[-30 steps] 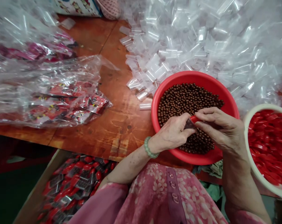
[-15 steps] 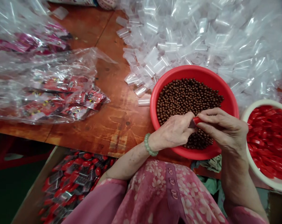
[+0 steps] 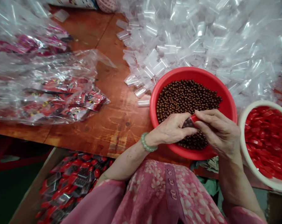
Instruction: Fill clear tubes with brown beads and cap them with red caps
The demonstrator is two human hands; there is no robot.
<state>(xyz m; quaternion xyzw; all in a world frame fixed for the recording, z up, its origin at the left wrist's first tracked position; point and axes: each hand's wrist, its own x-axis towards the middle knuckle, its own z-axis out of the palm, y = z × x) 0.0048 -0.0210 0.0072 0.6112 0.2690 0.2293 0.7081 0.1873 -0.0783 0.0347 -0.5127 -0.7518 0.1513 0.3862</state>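
Over a red basin (image 3: 228, 90) of small brown balls (image 3: 185, 96), both my hands meet at one small clear plastic container (image 3: 188, 123) filled with the balls. My left hand (image 3: 171, 129), with a green bead bracelet (image 3: 145, 143) at its wrist, is closed around the container's body. The fingers of my right hand (image 3: 219, 129) pinch a red cap (image 3: 195, 118) at the container's upper right end. Whether the cap is fully seated cannot be made out. Part of the container is hidden by my left fingers.
Clear plastic containers (image 3: 169, 40) lie heaped behind the basin. A white tub (image 3: 242, 133) of red caps (image 3: 267, 143) stands at the right. Plastic bags (image 3: 61, 90) with red packets lie left on the wooden table (image 3: 122, 124). Below, a box holds filled, red-capped containers (image 3: 73, 180).
My hands have shifted slightly left, and the container shows more of its ball-filled body between them. The right hand still pinches the red cap.
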